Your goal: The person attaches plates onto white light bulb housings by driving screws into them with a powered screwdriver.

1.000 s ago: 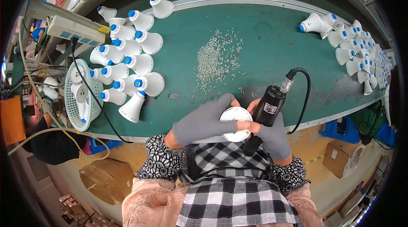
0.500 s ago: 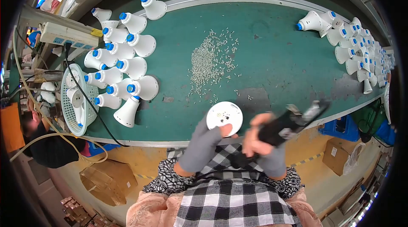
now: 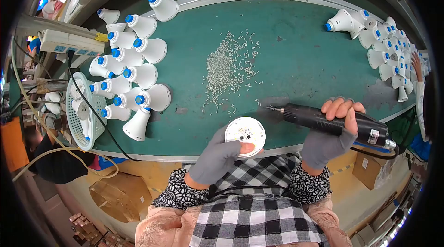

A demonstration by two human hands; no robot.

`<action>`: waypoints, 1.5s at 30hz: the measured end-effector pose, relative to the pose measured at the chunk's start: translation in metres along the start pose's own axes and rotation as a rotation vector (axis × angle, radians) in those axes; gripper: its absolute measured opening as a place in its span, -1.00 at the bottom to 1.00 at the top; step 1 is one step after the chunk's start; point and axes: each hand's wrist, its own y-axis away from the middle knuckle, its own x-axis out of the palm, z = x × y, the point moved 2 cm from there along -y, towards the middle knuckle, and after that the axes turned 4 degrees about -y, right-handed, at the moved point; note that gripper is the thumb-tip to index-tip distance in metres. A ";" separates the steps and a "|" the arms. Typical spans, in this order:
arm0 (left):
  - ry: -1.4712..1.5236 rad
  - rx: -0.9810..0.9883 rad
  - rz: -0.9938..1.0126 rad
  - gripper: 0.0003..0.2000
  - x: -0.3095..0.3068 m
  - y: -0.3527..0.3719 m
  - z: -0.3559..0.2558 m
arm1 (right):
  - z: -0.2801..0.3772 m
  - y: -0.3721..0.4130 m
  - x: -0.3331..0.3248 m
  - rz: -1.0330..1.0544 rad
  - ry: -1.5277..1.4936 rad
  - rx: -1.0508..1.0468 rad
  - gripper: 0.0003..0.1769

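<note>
From the head camera, a white basket [image 3: 74, 129] sits far out to the left of the left hand [image 3: 217, 152]. White lamp cups [image 3: 83, 108] lie inside it, and a black cord runs across it.

The left hand wears a gray glove with the fingertips cut off. It is closed on a round white lamp part [image 3: 245, 131], with the thumb on its near edge. The part is flat on top, like a small plate, with tiny bits in the middle. It sits at the near edge of the green table [image 3: 296, 52].

The right hand [image 3: 330, 133] is wrapped tight around a black power screwdriver [image 3: 305, 115]. The tool lies sideways, and its thin tip points left, just above the lamp part.

A pile of small screws [image 3: 229, 68] lies farther out from both hands. More white lamp cups with blue ends [image 3: 132, 71] crowd beside the basket.
</note>
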 end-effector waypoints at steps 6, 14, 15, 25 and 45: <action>-0.081 0.056 0.007 -0.58 -0.002 -0.004 -0.001 | -0.013 0.001 0.004 -0.020 0.038 0.051 -0.81; -0.804 0.583 -0.037 -0.63 -0.007 -0.008 -0.010 | -0.007 -0.007 0.000 -0.072 0.049 0.099 -0.84; -0.875 0.639 -0.024 -0.64 -0.007 -0.009 -0.012 | -0.003 -0.010 -0.003 -0.088 0.025 0.109 -0.83; -1.167 0.805 0.110 -0.56 0.014 -0.004 -0.007 | 0.020 -0.019 -0.019 -0.199 -0.222 0.264 -0.85; -1.250 0.905 0.075 -0.52 0.019 0.001 -0.001 | 0.032 -0.012 -0.015 -0.077 -0.237 0.212 -0.86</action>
